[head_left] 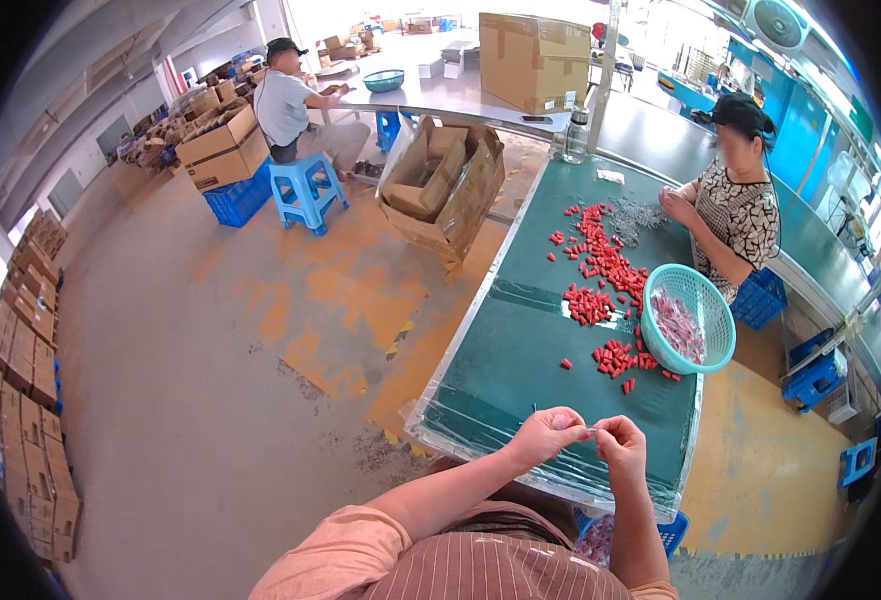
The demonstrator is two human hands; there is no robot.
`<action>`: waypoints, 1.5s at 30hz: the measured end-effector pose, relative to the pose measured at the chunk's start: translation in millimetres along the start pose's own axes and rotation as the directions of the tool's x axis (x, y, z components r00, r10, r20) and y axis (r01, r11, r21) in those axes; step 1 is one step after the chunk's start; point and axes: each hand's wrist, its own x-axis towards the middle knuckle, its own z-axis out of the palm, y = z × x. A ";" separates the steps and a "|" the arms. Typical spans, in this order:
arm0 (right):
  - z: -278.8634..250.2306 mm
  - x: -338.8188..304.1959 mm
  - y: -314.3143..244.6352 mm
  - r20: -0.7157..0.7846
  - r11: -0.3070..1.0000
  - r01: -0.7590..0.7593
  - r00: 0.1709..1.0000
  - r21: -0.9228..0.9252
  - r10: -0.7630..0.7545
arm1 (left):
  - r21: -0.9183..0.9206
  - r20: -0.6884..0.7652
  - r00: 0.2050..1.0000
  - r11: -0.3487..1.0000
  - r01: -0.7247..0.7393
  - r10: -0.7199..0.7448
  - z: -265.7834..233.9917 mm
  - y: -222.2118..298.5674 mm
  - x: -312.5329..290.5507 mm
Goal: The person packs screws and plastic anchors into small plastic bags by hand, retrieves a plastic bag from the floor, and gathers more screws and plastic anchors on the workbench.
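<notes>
Pinching tightly, side by side, with left hand [552,437] and right hand [621,442]!
Gripping a tiny piece [589,431], too small to identify; facing red pieces [588,306] beyond, basket [718,325] beyond and rightward.

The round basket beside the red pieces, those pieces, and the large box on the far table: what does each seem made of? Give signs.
Basket: probably moulded plastic, matte; turquoise, perforated wall.
Red pieces: likely plastic, perhaps rubber; uniformly coloured, finish hard to tell.
Large box: seemingly cardboard, matte; brown, straight edges.
</notes>
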 end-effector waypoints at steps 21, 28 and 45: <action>-201.5 -80.1 -60.5 -0.405 0.893 -0.309 0.900 -0.328 0.163 | 0.613 -0.462 0.832 0.789 0.048 0.308 -101.4 -27.1 29.0; -246.4 -95.5 -55.7 -0.643 0.902 -0.277 0.766 -0.332 -0.002 | 0.817 -0.423 0.773 0.567 0.101 0.472 -101.6 -56.3 29.9; -141.3 36.1 54.0 0.309 0.538 0.494 0.863 -0.683 -0.399 | 0.127 -0.971 0.233 0.939 0.318 0.052 -7.8 -112.9 -139.6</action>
